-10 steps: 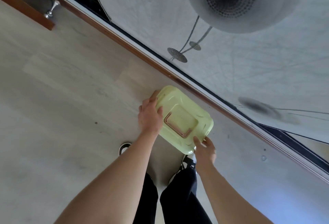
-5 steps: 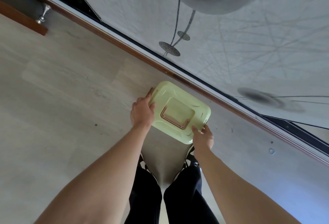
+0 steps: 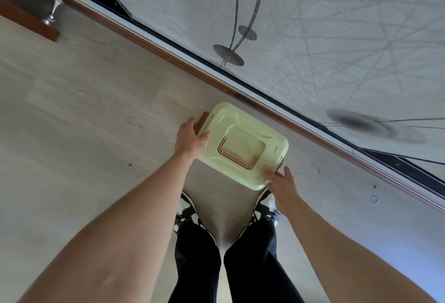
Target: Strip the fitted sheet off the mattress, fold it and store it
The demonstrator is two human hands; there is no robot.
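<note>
Evidently at the storing step: left hand (image 3: 190, 140) and right hand (image 3: 283, 183) grip opposite ends of the lidded pale-green box (image 3: 243, 145) over the floor (image 3: 84, 110) beside the bed's edge (image 3: 301, 119); sheet unseen, setting down probably next.

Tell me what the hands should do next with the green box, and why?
Probably lift the lid. The left hand and right hand grip opposite ends of the pale green box, which sits closed on the floor by the bed. No folded sheet shows yet, so opening it seems likely.
</note>
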